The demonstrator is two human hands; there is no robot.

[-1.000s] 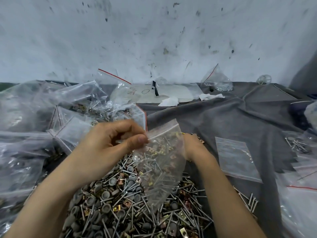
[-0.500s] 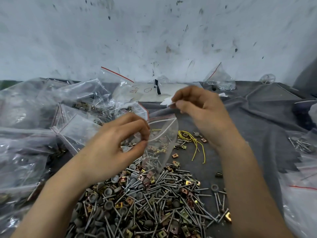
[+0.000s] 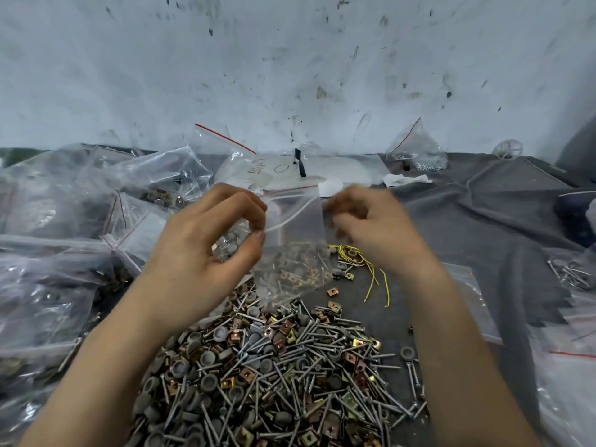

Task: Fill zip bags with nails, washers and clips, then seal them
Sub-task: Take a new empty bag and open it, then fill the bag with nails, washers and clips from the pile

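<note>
Left hand (image 3: pixel 200 253) pinches the zip bag (image 3: pixel 292 233) by its top-left corner; right hand (image 3: pixel 377 230), blurred at the bag's right edge, grip unclear. Slick, floppy film, bottom-heavy with hardware (image 3: pixel 293 274): hold both top corners.

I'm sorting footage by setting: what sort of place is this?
Likely a small hardware-packing workbench: a heap of loose nails, washers and clips on grey cloth, filled zip bags piled at the left, and a scuffed white wall behind.

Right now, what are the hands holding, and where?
The zip bag, by its top edge: left hand pinches one corner; blurred right hand seems to grip the other.
</note>
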